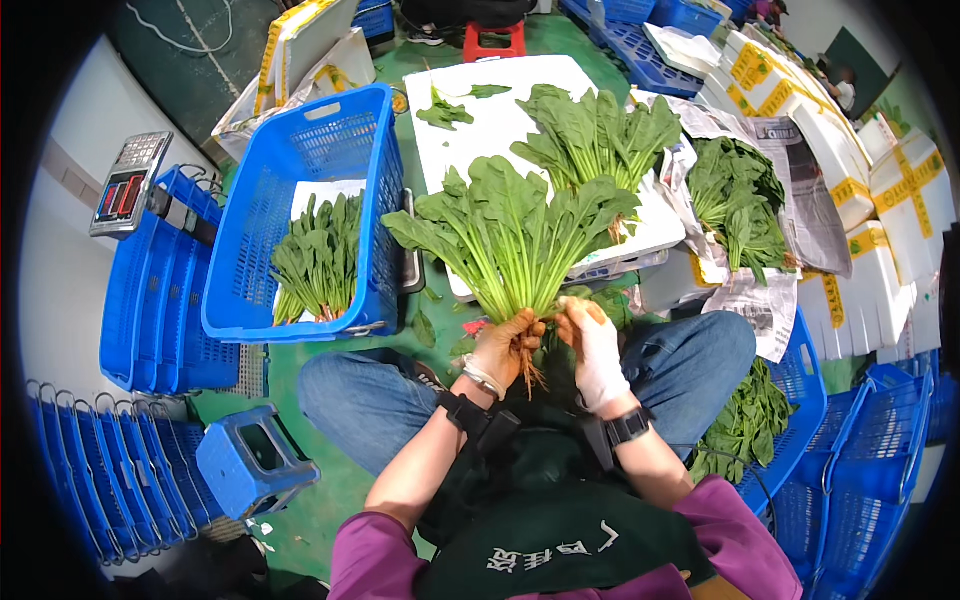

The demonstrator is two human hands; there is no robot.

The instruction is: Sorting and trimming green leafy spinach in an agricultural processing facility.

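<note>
A leafy bunch of spinach [510, 240] fans out above my lap, its reddish roots pointing down toward me. My left hand [508, 350] is wrapped round the stems just above the roots. Beside it, my right hand [592, 345], in a pale glove with bare fingertips, pinches at the right edge of the stem base; what lies between those fingers is too small to make out. Just beyond, a second pile of spinach [600, 135] rests on a white foam board [470, 90], with a few loose leaves on its far left part.
A blue basket [385, 200] at the left holds spinach bunches on white paper. To the right, more spinach [735, 190] lies on newspaper [815, 205] near white foam boxes [870, 260]. Loose greens fill a blue crate [815, 400] by my right knee. A blue stool [250, 465] stands left.
</note>
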